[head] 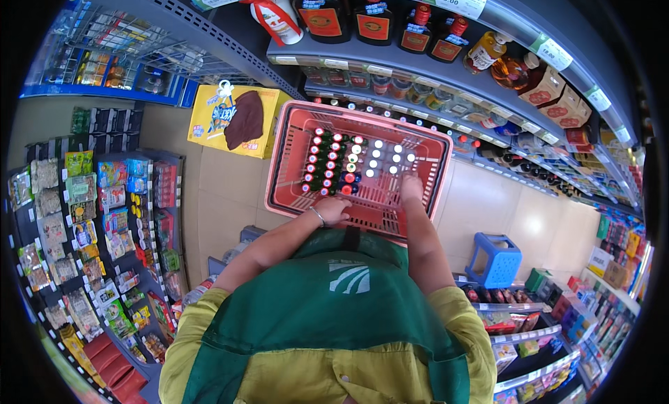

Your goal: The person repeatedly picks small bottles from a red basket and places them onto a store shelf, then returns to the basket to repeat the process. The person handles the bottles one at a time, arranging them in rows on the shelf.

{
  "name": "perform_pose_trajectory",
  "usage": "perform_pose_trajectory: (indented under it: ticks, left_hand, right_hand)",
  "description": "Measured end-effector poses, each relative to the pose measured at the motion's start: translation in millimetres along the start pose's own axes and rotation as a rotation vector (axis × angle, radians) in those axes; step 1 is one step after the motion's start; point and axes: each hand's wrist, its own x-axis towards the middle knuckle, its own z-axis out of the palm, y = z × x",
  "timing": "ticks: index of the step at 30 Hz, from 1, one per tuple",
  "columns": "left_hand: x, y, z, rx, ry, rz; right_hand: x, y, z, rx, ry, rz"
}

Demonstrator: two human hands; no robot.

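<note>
A pink plastic shopping basket [285, 169] stands before me, its dark handle folded against the rim. Rows of small green glass bottles [324, 161] with red-and-white caps fill its left part. Clear bottles with white caps [378, 154] stand loosely towards the right, and a few blue bottles with red caps [348, 183] sit near the middle. My left hand [334, 210], a bracelet at its wrist, is at the near rim with no item visible in it. Inside the right end, my right hand [412, 187] reaches down beside a white-capped bottle; its fingertips are hard to make out.
Liquor shelves [345, 51] run along the far side and right. A yellow carton [201, 129] with a dark brown cloth [245, 119] on it is left of the basket. A snack rack [57, 205] lines the left; a blue plastic stool [496, 265] is at right.
</note>
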Motion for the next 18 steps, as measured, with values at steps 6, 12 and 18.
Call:
perform_pose_trajectory:
  ticks: [6, 12, 18]
  left_hand:
    - [27, 22, -26, -0.179, 0.141, 0.139]
    - [27, 80, -76, -0.457, 0.071, 0.407]
    - [7, 119, -107, -0.856, 0.086, 0.468]
  right_hand:
    - [-52, 13, -68, 0.223, -0.052, -0.152]
    - [-118, 16, -211, 0.889, -0.169, -0.299]
    - [-123, -1, -268, 1.387, -0.05, -0.359]
